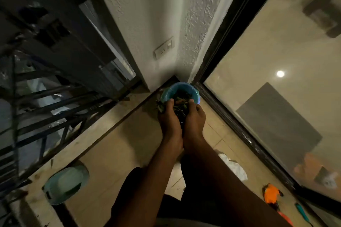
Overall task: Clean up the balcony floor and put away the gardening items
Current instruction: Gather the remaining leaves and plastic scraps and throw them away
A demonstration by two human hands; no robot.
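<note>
A small bin lined with a blue bag point(180, 86) stands in the far corner of the balcony floor, with plant debris inside. My left hand point(170, 118) and my right hand point(194, 118) are pressed side by side, cupped around a clump of leaves and stems point(180, 106) held at the bin's near rim. Some leaves stick out past my left hand's fingers.
A pale green tub point(66, 183) lies on the raised ledge at the lower left, beside the dark railing point(46, 108). Orange-handled tools point(271, 194) and a teal-handled one point(302, 214) lie at the lower right along the glass door point(267, 79). A white crumpled cloth point(234, 167) lies on the tiles.
</note>
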